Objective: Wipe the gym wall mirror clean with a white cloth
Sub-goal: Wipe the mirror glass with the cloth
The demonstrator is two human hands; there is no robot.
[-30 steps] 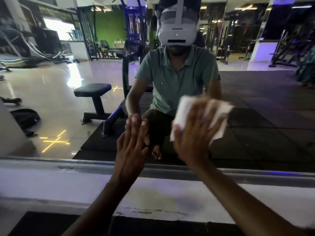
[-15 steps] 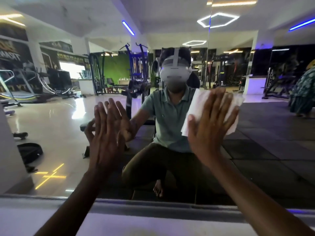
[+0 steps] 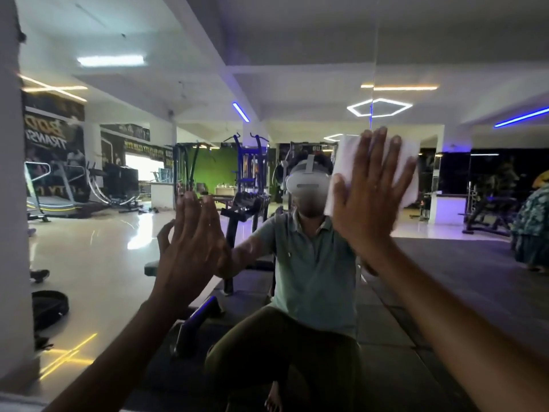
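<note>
White cloth pressed flat on mirror by right hand; left hand flat, fingers straight.

Counts: two hands raised to one wall mirror, the left hand bare and the right hand flat over one white cloth. In the reflection: one seated person wearing one white headset, one treadmill, two hexagonal ceiling lights, and two blue strip lights.
</note>
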